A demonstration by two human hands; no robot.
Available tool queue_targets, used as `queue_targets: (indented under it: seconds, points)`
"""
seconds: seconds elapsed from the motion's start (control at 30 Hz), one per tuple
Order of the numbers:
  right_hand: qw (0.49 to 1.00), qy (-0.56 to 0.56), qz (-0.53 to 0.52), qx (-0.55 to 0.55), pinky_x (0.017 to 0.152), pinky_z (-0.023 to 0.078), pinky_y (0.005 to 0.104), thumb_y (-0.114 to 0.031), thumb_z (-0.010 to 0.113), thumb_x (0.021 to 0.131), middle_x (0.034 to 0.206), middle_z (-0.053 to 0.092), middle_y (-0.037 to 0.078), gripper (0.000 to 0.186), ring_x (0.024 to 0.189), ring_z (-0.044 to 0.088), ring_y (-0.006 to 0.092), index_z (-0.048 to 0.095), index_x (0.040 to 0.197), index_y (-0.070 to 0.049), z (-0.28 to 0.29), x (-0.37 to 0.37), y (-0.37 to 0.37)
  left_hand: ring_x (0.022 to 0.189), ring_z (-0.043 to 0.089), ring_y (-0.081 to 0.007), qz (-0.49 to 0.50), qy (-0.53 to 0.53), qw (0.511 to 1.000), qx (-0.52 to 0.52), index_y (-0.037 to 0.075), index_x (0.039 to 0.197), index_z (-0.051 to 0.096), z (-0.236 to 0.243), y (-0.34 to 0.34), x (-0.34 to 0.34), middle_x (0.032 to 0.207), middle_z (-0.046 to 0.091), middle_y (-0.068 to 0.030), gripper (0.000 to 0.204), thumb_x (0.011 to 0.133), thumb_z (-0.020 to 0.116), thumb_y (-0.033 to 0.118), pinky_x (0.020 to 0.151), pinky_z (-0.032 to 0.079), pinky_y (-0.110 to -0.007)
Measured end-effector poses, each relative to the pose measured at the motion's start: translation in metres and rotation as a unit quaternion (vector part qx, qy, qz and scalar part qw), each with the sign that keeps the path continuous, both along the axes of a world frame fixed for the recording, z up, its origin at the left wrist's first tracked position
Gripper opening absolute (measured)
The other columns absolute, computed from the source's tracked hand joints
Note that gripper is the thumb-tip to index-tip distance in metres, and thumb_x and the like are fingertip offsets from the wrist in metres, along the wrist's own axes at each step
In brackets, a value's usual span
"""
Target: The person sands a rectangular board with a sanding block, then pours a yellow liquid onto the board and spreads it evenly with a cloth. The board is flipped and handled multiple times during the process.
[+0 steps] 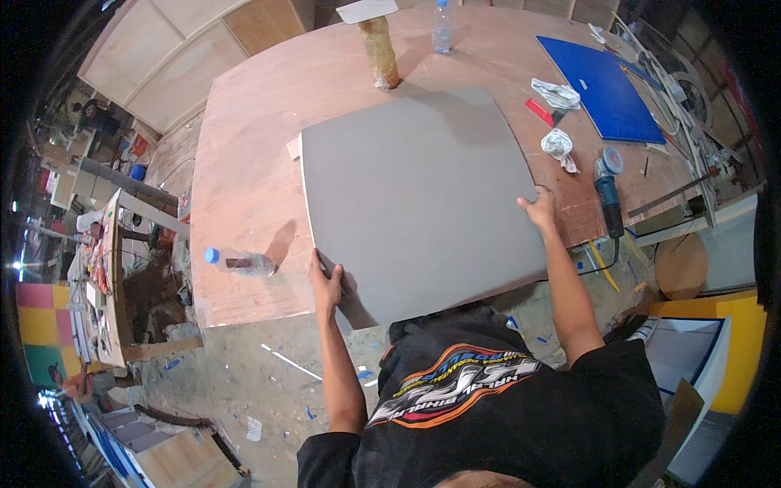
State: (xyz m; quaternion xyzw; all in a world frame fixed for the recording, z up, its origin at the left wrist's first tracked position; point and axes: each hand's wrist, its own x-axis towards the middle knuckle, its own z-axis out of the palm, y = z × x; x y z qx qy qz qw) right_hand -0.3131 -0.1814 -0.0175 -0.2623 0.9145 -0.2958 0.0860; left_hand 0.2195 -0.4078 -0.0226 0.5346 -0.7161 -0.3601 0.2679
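A large grey rectangular panel (415, 195) with a pale left edge lies over the wooden worktable (236, 171), its near side reaching past the table's front edge close to my body. My left hand (327, 281) grips the panel's left edge near the lower corner, thumb toward the top face. On the opposite side, my right hand (539, 208) holds the right edge, with the thumb on top and the fingers partly hidden at the rim.
Beyond the panel stand a tall yellowish container (380, 53) and a water bottle (442, 31). Another bottle (254, 263) lies at the left. Rightward are a corded power sander (608, 191), white rags (558, 146), a red-and-black scraper-like tool (539, 112) and a blue board (602, 89).
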Motion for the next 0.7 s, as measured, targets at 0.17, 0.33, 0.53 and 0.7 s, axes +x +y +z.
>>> queue_targets:
  seconds: [0.17,0.33,0.53,0.7]
  points:
    - [0.995,0.01,0.026,-0.096,0.1,0.047,0.0453,-0.031,0.089,0.072,0.124,0.063,0.026,0.073,0.117,0.06,0.0371,0.058,0.126,0.007,-0.036,-0.028,0.019,0.136,0.043,-0.0394,-0.017,0.042,0.997,-0.058,-0.002,0.151,0.035,-0.011,-0.003,-0.007,0.147,0.045,-0.0261,0.079,0.082,0.074,0.008,0.114,0.035,-0.045]
    - [0.989,-0.087,0.063,-0.099,0.096,0.049,0.0415,-0.026,0.088,0.076,0.119,0.066,0.021,0.064,0.111,0.064,0.0323,0.059,0.123,0.007,-0.022,-0.021,0.013,0.133,0.046,-0.0402,0.008,-0.004,1.0,-0.012,-0.003,0.15,0.035,0.014,0.001,-0.002,0.144,0.048,-0.0265,0.083,0.081,0.078,0.014,0.112,0.038,-0.045]
    - [0.987,-0.056,0.083,-0.128,0.097,0.049,0.0374,-0.022,0.085,0.08,0.123,0.064,0.021,0.067,0.112,0.063,0.0283,0.053,0.129,0.009,-0.03,-0.042,0.009,0.12,0.055,-0.0417,0.131,-0.043,0.989,-0.047,0.003,0.149,0.041,0.013,0.007,-0.012,0.134,0.055,-0.0255,0.077,0.082,0.077,0.017,0.103,0.045,-0.046]
    - [0.983,-0.11,0.078,-0.125,0.102,0.045,0.0394,-0.027,0.086,0.08,0.128,0.061,0.021,0.074,0.117,0.059,0.0287,0.05,0.135,0.005,-0.027,-0.04,0.009,0.12,0.057,-0.0347,0.133,-0.103,0.986,0.023,0.014,0.155,0.033,0.006,0.02,-0.007,0.13,0.058,-0.0261,0.084,0.085,0.078,0.021,0.104,0.044,-0.042]
